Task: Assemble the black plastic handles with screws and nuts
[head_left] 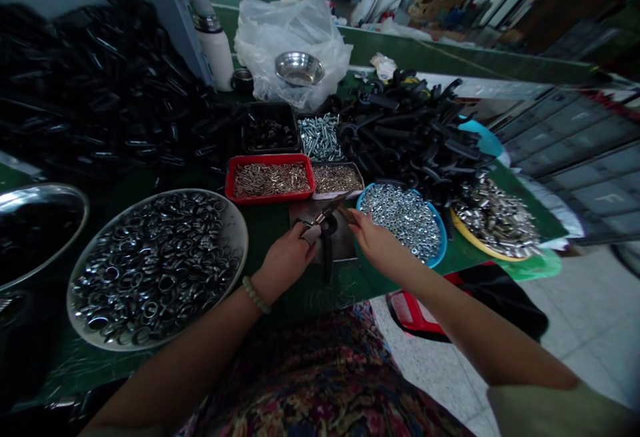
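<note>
My left hand (287,257), with a beaded bracelet on the wrist, is closed around a dark part with a shiny metal piece (320,219) at its end. Just right of it, my right hand (373,240) pinches a thin brownish piece (348,214) whose kind I cannot make out. Both hands are over a flat grey metal plate (344,247) on the green table. Between them a black curved handle (327,260) points down toward me; whether it joins the part in my left hand I cannot tell.
A pale tray of metal rings (240,223) lies left, a blue bowl of nuts (443,233) right. Behind stand a red tray of small pins (230,180), a white tray (345,193) and a bin of screws (320,137). Black handles (400,123) are heaped at back right.
</note>
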Demonstrator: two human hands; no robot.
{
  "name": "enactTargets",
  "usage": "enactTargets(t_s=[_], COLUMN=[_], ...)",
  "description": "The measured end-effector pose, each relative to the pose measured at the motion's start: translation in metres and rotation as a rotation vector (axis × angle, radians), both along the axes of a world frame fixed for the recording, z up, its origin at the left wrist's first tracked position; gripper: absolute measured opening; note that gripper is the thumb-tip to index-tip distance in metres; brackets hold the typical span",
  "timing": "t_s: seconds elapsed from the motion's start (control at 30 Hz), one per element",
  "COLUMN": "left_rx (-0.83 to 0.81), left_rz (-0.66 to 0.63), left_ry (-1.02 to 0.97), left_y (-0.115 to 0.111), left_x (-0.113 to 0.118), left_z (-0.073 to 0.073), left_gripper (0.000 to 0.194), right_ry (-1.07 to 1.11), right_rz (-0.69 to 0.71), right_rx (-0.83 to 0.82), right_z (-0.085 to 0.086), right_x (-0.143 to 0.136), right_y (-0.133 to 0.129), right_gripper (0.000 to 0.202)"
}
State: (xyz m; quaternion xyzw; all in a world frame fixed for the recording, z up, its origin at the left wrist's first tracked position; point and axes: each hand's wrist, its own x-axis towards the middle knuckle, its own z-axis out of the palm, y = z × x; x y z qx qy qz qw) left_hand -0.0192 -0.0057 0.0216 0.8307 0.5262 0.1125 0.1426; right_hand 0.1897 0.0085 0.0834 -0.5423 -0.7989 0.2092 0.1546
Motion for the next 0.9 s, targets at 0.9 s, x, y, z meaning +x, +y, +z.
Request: enactTargets(t_s=[0.9], left_rx=[0.126], left_rz=[-0.052], left_ry=[0.190], left_y=[0.171], left_x=[0.066], left_z=[0.037], left_gripper=[0.023], right_ry=[-0.719], right_rz=[-0.403], right_rx=[0.248], right_z=[-0.051], right_x=[0.142], right_y=[-0.015], right_gripper=[0.044])
